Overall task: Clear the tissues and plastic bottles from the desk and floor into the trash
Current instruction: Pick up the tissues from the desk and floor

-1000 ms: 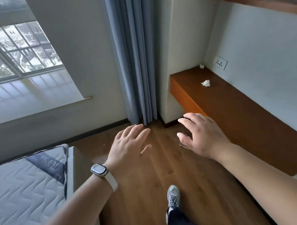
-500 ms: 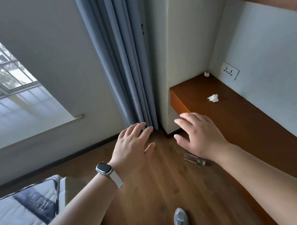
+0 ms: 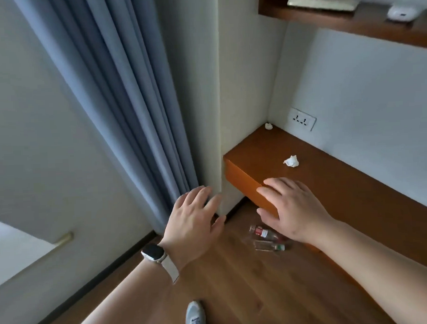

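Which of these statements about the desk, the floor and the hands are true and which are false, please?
1. Two crumpled tissues lie on the desk. True: a larger tissue lies mid-desk and a smaller tissue lies in the corner.
2. The right hand grips a bottle. False: it is open and holds nothing.
3. Two plastic bottles lie on their sides on the floor. True: a red-labelled bottle and a green-capped bottle.
4. The watch sits on the right wrist. False: it is on the left wrist, behind the left hand.
5. A trash bin stands by the curtain. False: no bin is in view.
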Demonstrator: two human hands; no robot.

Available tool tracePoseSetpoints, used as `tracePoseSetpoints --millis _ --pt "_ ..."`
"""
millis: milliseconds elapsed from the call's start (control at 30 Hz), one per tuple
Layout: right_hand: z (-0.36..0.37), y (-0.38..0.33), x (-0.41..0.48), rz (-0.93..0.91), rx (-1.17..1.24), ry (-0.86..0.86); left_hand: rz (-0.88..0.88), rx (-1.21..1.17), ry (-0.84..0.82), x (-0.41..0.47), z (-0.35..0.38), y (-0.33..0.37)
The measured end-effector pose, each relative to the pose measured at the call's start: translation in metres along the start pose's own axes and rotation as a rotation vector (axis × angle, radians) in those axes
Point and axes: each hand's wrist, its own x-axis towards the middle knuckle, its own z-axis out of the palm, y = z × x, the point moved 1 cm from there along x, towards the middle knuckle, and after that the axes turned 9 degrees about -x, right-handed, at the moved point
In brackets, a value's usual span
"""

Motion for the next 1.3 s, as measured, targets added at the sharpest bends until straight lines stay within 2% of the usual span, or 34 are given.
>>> tracePoseSetpoints --millis 267,667,867,1133,1300 --pt "-0.012 -0.042 0.041 0.23 -0.042 -0.049 0.192 -0.014 -0.078 0.056 -0.007 -0.082" --pt "0.005 -0.019 0.059 0.449 -0.016 -0.124 0.286 -0.034 -0.23 0.129 0.028 -0.096" --pt "0.039 0.027 0.087 0.463 0.056 -0.142 0.29 -0.069 -0.261 0.182 0.054 -0.09" --pt "0.091 0.137 0.122 0.491 0.093 -0.162 0.26 -0.073 -0.344 0.29 0.115 -0.048" --pt "0.141 0.192 0.142 0.528 0.177 -0.234 0.057 -0.192 -0.38 0.358 0.171 -0.036"
